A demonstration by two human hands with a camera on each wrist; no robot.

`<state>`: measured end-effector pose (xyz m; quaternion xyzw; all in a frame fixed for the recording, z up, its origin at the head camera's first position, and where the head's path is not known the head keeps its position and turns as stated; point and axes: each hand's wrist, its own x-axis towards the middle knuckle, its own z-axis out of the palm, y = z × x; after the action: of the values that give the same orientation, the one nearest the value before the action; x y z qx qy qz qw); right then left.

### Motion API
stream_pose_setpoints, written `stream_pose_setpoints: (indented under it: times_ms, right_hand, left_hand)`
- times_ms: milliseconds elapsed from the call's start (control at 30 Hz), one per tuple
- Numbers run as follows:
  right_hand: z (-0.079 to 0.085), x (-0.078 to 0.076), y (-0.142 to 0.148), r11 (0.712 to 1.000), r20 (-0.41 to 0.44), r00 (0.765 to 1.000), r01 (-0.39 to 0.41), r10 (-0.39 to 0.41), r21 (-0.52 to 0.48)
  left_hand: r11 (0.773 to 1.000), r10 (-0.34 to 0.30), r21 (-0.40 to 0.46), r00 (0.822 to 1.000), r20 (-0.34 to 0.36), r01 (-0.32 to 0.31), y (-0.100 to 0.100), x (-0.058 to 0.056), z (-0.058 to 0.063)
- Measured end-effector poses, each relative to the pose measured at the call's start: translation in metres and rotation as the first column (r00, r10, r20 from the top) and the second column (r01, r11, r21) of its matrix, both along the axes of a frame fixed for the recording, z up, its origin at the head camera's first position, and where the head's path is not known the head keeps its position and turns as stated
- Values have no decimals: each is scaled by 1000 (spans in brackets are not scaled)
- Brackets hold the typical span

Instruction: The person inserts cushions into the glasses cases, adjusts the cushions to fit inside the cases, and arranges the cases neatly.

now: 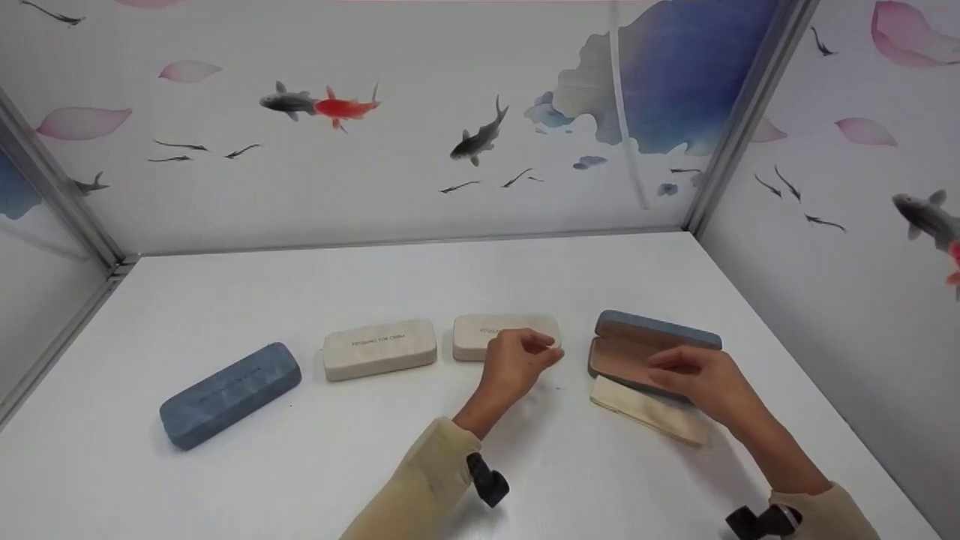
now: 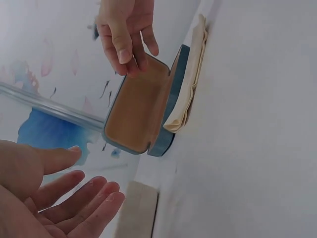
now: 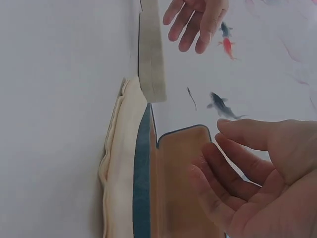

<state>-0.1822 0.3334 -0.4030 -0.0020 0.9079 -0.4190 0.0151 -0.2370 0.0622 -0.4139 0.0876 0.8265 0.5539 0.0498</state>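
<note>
A blue glasses case (image 1: 622,360) with a tan lining stands with its lid up at the right of the table. Just in front of it lies a folded cream cloth (image 1: 646,411). My right hand (image 1: 709,379) hovers over the right part of this case, fingers relaxed and holding nothing, as the right wrist view also shows. My left hand (image 1: 517,364) is in the air in front of a closed cream glasses case (image 1: 469,337), partly covering it in the head view. Its fingers are loosely bent with nothing between them.
Another closed cream glasses case (image 1: 380,350) sits left of the middle. Farther left, a closed blue glasses case (image 1: 231,395) lies at a slant. White panels printed with fish and petals (image 1: 420,202) enclose the white table (image 1: 247,292) at the back and sides.
</note>
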Motion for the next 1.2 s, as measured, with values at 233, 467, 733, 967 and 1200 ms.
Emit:
stream_pose_setpoints:
  times_ms: [233, 467, 733, 967, 1200]
  right_hand:
    - [-11, 10, 26, 998, 58, 997, 58, -57, -6]
    - [-14, 14, 37, 998, 174, 983, 52, -56, 27]
    - [-15, 14, 42, 996, 233, 970, 54, -70, 77]
    - [-15, 15, 43, 995, 246, 966, 57, -75, 81]
    - [-18, 14, 41, 994, 256, 966, 4, -32, 112]
  left_hand:
    - [998, -30, 53, 994, 101, 25, 24, 3, -17]
    - [996, -31, 94, 977, 211, 12, 38, 5, -26]
    - [996, -16, 84, 973, 232, -3, 52, 12, -27]
    - [997, 22, 62, 970, 241, -39, 64, 13, -26]
    - [998, 56, -40, 979, 195, -49, 69, 14, -28]
